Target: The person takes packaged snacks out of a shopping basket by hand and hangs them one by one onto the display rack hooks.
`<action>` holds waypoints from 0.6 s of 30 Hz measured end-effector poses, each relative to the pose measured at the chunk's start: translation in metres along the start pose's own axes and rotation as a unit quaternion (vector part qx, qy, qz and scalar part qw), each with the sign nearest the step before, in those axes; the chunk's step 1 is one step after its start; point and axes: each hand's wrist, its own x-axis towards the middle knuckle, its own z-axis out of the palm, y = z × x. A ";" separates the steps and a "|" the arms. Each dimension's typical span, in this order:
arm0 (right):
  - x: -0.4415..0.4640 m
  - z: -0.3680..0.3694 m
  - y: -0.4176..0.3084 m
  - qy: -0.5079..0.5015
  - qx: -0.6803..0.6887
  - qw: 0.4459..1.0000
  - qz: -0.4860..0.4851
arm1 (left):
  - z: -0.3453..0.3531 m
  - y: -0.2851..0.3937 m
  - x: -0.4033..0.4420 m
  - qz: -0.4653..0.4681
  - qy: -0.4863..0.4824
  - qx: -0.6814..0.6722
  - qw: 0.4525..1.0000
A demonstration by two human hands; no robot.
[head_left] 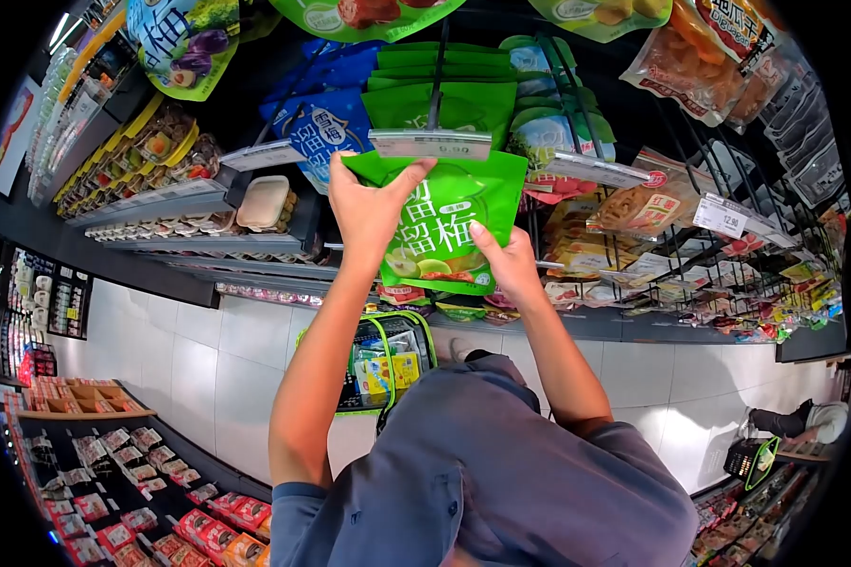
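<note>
A bright green snack bag [444, 222] with white characters is held upright between my two hands, just under a price tag [432, 144] on a hanging rod. My left hand [371, 200] grips its upper left edge, thumb across the front near the top. Lower on the right side, my right hand [507, 259] pinches the bag with the thumb on its front. Behind the tag hang more green bags [463, 106], with blue bags [320, 128] to their left.
A shopping basket [388, 364] with packets inside stands on the tiled floor below my hands. Packaged snacks [648, 198] hang at the right, and stocked shelves [161, 208] run along the left. Another person [794, 421] is at the far right beside a black basket [752, 457].
</note>
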 end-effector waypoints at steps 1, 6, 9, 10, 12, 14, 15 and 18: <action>0.001 0.000 -0.001 0.000 0.000 1.000 0.002 | 0.000 0.000 0.000 0.005 0.000 -0.020 1.000; 0.005 0.003 -0.003 0.002 -0.001 0.999 -0.035 | -0.002 -0.011 0.005 0.002 0.011 0.045 0.999; 0.006 -0.002 0.003 0.003 -0.032 0.999 -0.030 | 0.000 -0.011 0.002 0.002 0.006 0.007 1.000; 0.006 -0.003 0.002 0.003 -0.031 0.999 -0.029 | 0.000 -0.011 0.000 -0.003 0.002 -0.024 1.000; 0.004 -0.003 -0.003 -0.001 -0.046 0.998 -0.044 | 0.000 -0.011 -0.003 0.001 0.009 -0.035 0.999; 0.003 -0.005 -0.004 -0.005 -0.056 0.997 -0.043 | 0.001 -0.012 -0.003 0.005 0.014 -0.046 0.999; 0.003 -0.006 -0.005 -0.010 -0.066 0.997 -0.042 | 0.001 -0.011 -0.003 0.006 0.014 -0.055 0.998; 0.007 -0.003 -0.006 0.003 -0.051 0.996 -0.069 | 0.000 -0.017 0.002 0.011 0.012 -0.054 0.998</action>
